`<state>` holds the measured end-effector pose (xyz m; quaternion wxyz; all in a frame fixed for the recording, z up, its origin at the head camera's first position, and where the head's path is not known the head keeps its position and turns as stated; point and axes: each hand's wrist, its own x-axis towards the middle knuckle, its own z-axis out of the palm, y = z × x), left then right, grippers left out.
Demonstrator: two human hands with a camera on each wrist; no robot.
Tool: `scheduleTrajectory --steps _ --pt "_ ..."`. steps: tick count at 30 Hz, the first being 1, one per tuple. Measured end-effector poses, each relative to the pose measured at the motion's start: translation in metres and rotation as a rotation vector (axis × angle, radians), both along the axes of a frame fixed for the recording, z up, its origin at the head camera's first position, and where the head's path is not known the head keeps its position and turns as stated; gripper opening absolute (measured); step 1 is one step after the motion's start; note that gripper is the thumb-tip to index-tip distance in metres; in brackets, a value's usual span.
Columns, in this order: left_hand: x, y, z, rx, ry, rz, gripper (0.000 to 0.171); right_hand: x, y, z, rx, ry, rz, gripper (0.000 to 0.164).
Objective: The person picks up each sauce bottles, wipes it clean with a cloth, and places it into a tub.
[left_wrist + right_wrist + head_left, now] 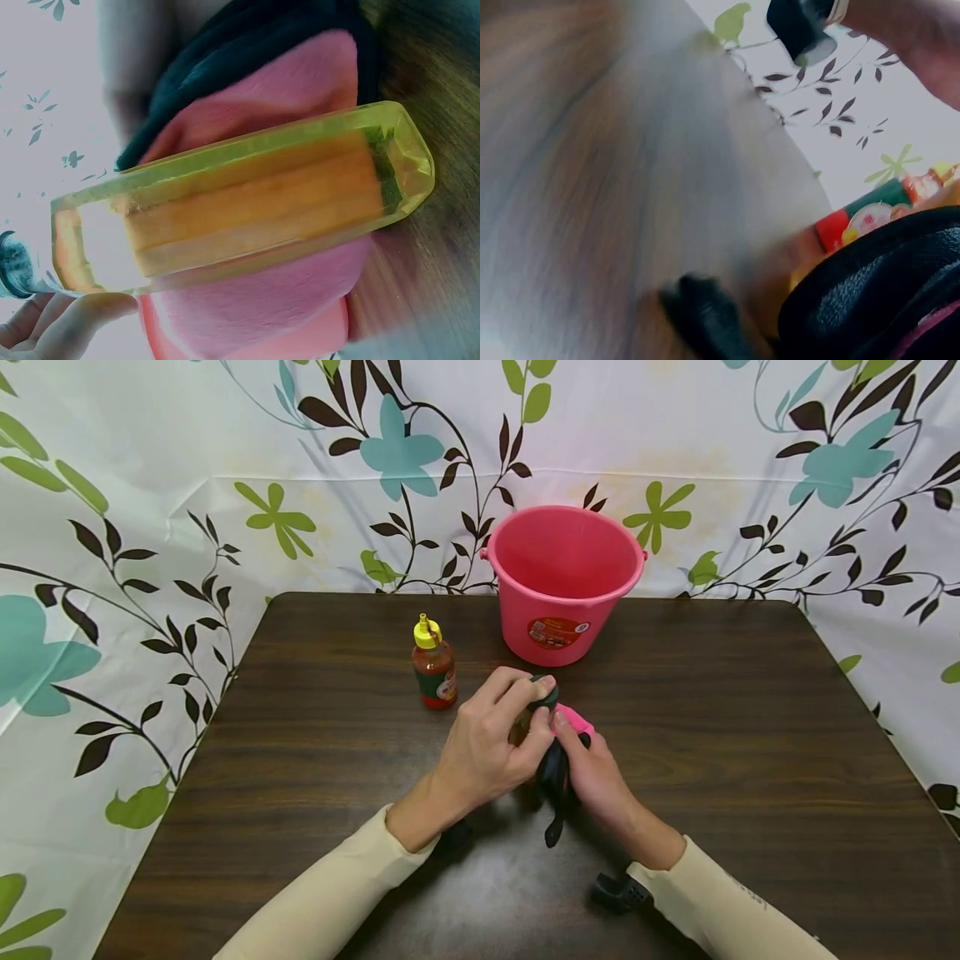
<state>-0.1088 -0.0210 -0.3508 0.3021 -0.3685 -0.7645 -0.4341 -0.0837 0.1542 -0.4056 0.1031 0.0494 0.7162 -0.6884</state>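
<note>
My left hand (487, 739) grips the neck of a clear bottle with yellowish liquid, its fingers by the dark green cap (547, 693). In the left wrist view the ribbed bottle (247, 214) lies slantwise across a pink cloth with black edging (300, 75), and fingertips show at its neck. My right hand (600, 781) holds the cloth against the bottle, thumb toward the neck. A black end of the cloth hangs below the hands in the head view. Black fabric fills the lower right of the right wrist view; the right hand's fingers are hidden there.
A red sauce bottle with a yellow cap (435, 672) stands left of the hands. Behind them a pink bucket (551, 618) stands near the table's back edge. Beyond the dark wooden table (750, 735) hangs a leaf-patterned curtain (225, 435).
</note>
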Motion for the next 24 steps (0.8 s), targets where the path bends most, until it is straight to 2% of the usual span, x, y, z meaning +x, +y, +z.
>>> scheduleTrajectory --steps 11,18,20,24 --pt "-0.001 0.000 0.000 0.003 0.005 -0.007 0.028 -0.010 0.012 -0.016 0.162 0.127 0.171 0.038" --pt "-0.001 0.000 -0.001 0.004 0.010 0.000 0.027 -0.015 0.012 -0.020 0.309 0.143 0.153 0.034" --pt "-0.001 0.000 -0.001 0.003 0.009 0.000 0.027 -0.015 0.012 -0.019 0.295 0.123 0.140 0.034" --pt "-0.001 0.000 -0.001 0.004 0.009 -0.003 0.028 -0.012 0.008 -0.013 0.132 -0.006 0.085 0.032"
